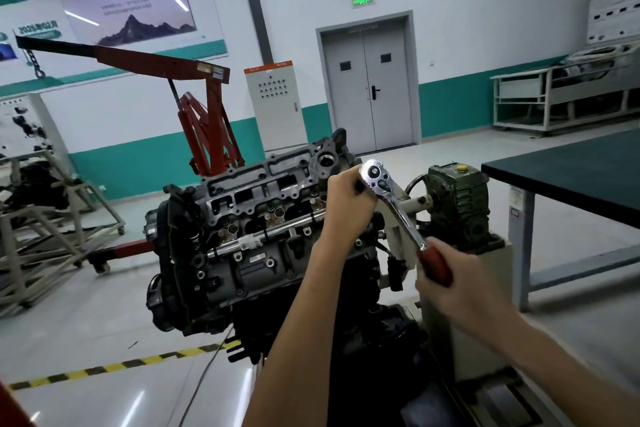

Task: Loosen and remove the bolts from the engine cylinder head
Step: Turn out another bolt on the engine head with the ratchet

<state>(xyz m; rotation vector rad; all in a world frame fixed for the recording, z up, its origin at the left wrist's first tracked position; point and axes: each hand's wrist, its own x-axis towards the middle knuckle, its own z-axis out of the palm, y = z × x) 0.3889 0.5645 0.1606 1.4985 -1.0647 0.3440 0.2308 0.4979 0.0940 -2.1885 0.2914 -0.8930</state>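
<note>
Red engine hoist (207,121) at 10 o'clock, parked, not in play. The engine cylinder head (263,204) sits mid-frame on its stand, top face tilted toward the camera. Several bolts (270,263) are still seated along its lower edge. At the head's 3 o'clock end the left hand (346,198) has its fingers curled round the ratchet (377,180) just under the chrome head, steadying it. The socket and the bolt under it are hidden, so I can't tell the seating. The shaft runs toward 5 o'clock to the red handle (434,267), which the right hand (460,291) holds in a full fist, slightly blurred. Green gearbox (457,198) just behind the shaft at 3 o'clock, dark table (571,177) further right. Risks: a hard pull with the head off-axis could cam the socket off and round the bolt. A sudden release could swing the knuckles into the gearbox or stand. A freed bolt could drop into the open cavities of the head.
</note>
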